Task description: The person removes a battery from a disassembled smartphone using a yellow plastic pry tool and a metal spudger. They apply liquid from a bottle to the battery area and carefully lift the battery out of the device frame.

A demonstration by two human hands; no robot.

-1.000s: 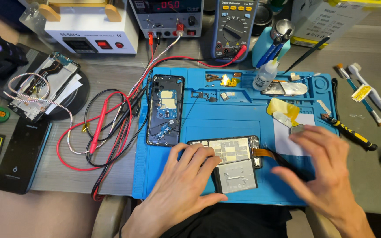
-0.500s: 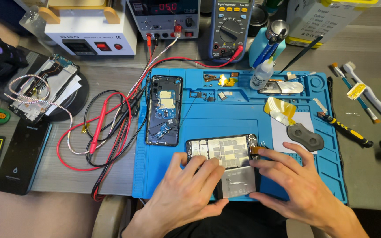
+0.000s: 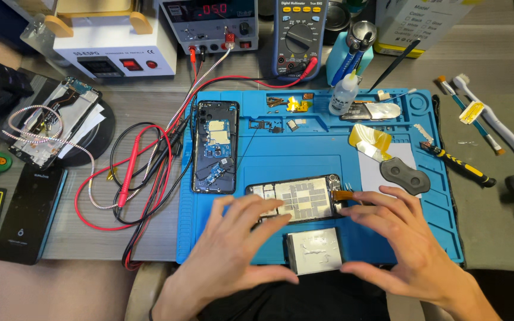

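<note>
Both hands' fingers (image 3: 269,209) on flat rectangular phone screen (image 3: 295,199); silvery battery (image 3: 313,251) below.

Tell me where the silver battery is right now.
In the head view the silver battery lies near the front edge of the blue mat, between the left hand and right hand, just below the opened phone screen assembly.

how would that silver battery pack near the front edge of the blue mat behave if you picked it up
The silver battery pack looks flat and slab-like, so probably stiff and unlikely to roll. Its wrinkled foil skin suggests a soft pouch that could dent. Lying flat on the blue mat, it may be awkward to lift by an edge.
</note>
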